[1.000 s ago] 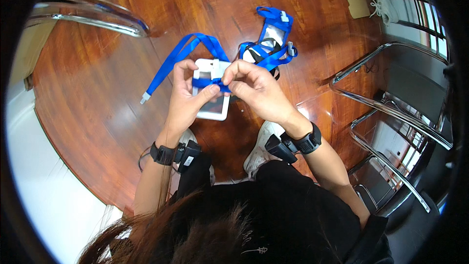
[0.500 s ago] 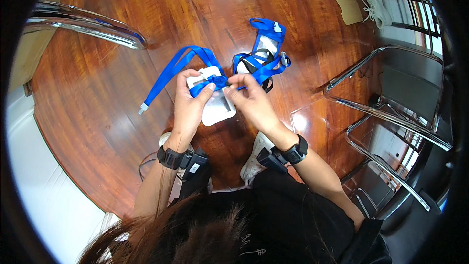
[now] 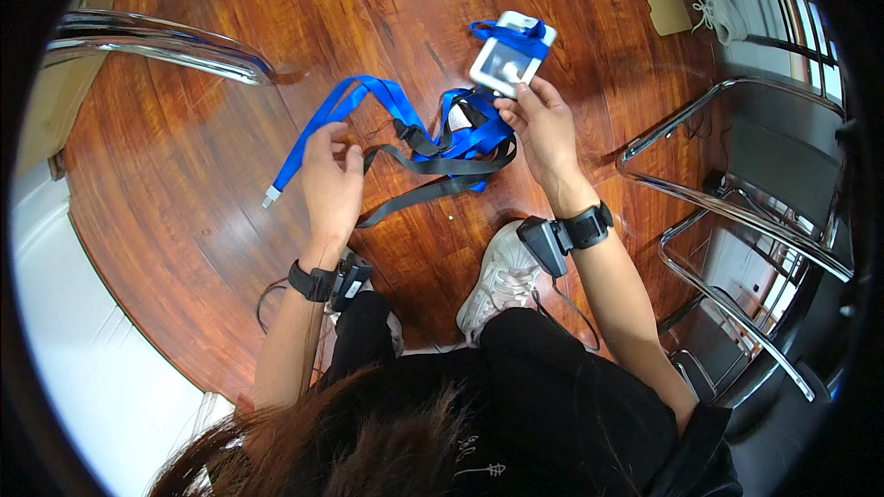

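Your right grip is closed on the near edge of a white badge holder, thumb and fingertips pinching it. The holder sits tilted just beyond the pile of straps, its grey window facing up and a blue ribbon wrapped across its far part.

Your left grip is part-way open, the fingers loosely curled and the thumb set apart from them. It is right at a blue lanyard, which runs past your fingers and ends in a pale clip to their left; you cannot tell from this view whether you touch it.

Between your hands, a tangle of blue straps lies on the wooden floor. A black strap loops across it, reaching back near your left thumb, with a black buckle at its far side. Your right shoe rests nearer you, well apart from the tangle.
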The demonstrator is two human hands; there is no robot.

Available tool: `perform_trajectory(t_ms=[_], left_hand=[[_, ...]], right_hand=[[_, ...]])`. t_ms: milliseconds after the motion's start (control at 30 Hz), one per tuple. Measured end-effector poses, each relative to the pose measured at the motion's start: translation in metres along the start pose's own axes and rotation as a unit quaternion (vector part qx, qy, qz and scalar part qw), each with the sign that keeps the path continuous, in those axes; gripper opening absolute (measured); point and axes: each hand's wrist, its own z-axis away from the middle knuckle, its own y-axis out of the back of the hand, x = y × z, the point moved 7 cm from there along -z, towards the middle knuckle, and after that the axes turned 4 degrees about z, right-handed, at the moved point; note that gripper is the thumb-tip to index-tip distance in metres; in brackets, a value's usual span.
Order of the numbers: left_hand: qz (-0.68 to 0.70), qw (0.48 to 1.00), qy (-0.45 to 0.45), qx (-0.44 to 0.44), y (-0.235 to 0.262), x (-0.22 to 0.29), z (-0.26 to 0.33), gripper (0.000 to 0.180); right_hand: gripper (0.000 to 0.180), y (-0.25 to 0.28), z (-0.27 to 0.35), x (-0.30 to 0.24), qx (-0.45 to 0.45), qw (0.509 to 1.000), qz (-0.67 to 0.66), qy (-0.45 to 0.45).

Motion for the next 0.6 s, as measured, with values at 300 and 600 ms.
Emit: perform_trajectory(t_ms=[300,600], left_hand=[[-0.355,0.925,-0.118,0.071,0.016,-0.005,-0.015,0.037],[0.296,0.923,0.205,-0.138,0.018,-0.038,-0.016,0.017]], right_hand=[[0.026,-0.020,0.022,0.022,-0.026,0.977,0.210,0.000],[0.027,-0.084,0.059,0.009,-0.084,0.758,0.539,0.359]])
